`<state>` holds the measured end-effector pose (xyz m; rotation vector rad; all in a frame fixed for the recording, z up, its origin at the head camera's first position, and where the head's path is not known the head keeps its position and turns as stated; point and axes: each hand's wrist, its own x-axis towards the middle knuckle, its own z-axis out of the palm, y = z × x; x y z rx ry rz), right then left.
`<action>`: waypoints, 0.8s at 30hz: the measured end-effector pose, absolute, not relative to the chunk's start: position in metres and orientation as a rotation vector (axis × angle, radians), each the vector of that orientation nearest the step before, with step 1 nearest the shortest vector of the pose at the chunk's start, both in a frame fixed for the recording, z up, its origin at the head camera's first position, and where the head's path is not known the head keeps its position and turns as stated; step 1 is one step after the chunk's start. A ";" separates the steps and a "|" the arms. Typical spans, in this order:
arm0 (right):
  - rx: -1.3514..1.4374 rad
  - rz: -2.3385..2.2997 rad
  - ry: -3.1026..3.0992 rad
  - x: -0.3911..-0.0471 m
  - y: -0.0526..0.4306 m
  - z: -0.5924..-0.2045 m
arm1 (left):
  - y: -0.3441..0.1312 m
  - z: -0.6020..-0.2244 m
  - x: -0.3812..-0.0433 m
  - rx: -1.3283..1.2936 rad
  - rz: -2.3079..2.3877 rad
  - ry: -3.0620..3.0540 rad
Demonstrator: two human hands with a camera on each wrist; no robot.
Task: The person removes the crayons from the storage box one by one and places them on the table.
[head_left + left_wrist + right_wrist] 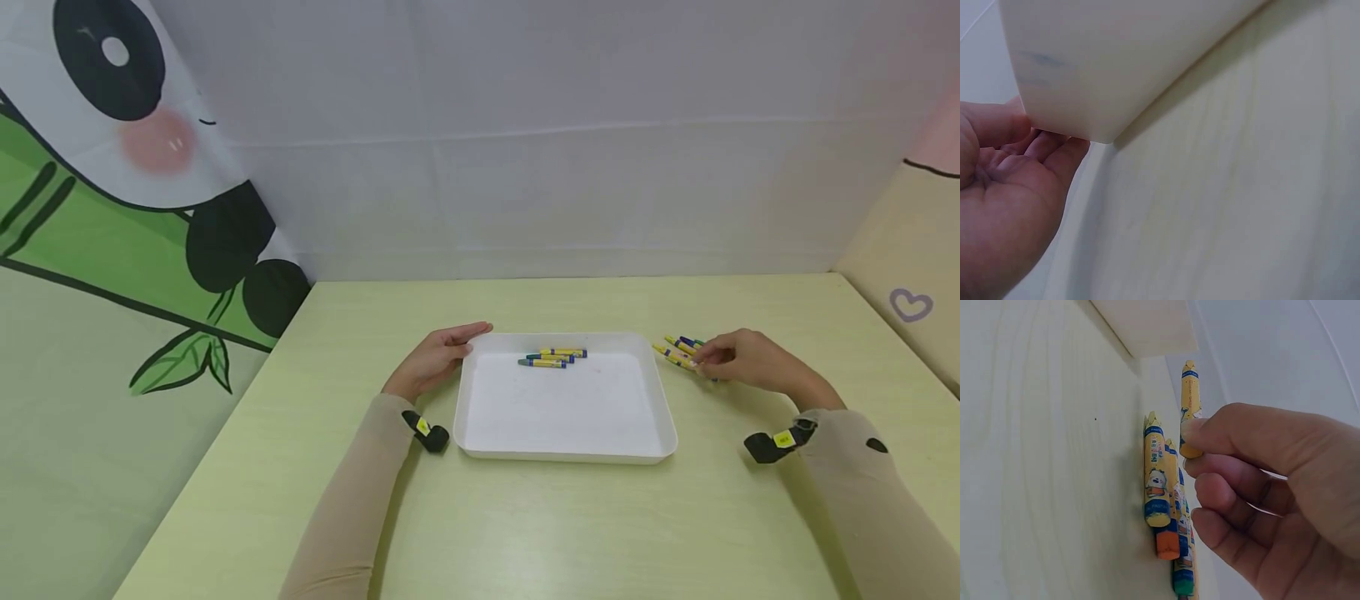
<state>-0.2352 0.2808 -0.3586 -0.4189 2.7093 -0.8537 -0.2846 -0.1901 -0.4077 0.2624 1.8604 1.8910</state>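
Observation:
My left hand (433, 360) grips the far left corner of a shallow white tray (562, 457), its thumb at the rim and fingers against the outer wall. Three crayons (553, 357) in yellow wrappers with blue bands lie side by side toward the back of the tray. To the right of the tray, my right hand (750, 362) pinches a yellow-wrapped crayon (1190, 390) between thumb and forefinger, tip pointing away from the palm. Close beside those fingers is a small pile of similar crayons (1156, 469) on the table, with orange and green ends showing among them.
The pale wood-patterned table (570, 533) runs back to a white cloth wall (540, 200). A printed cartoon panel (150, 250) stands along the left, and another panel with a heart (911, 305) along the right. Small black cameras (768, 447) are strapped at both wrists.

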 end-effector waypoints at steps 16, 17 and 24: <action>-0.462 -0.831 2.716 -0.235 0.282 -0.368 | -0.191 -0.410 -0.286 0.248 1.895 1.858; -0.464 -0.826 2.718 -0.235 0.282 -0.369 | -0.191 -0.410 -0.286 0.247 1.894 1.859; -0.485 -0.808 2.716 -0.236 0.281 -0.368 | -0.191 -0.410 -0.286 0.256 1.886 1.869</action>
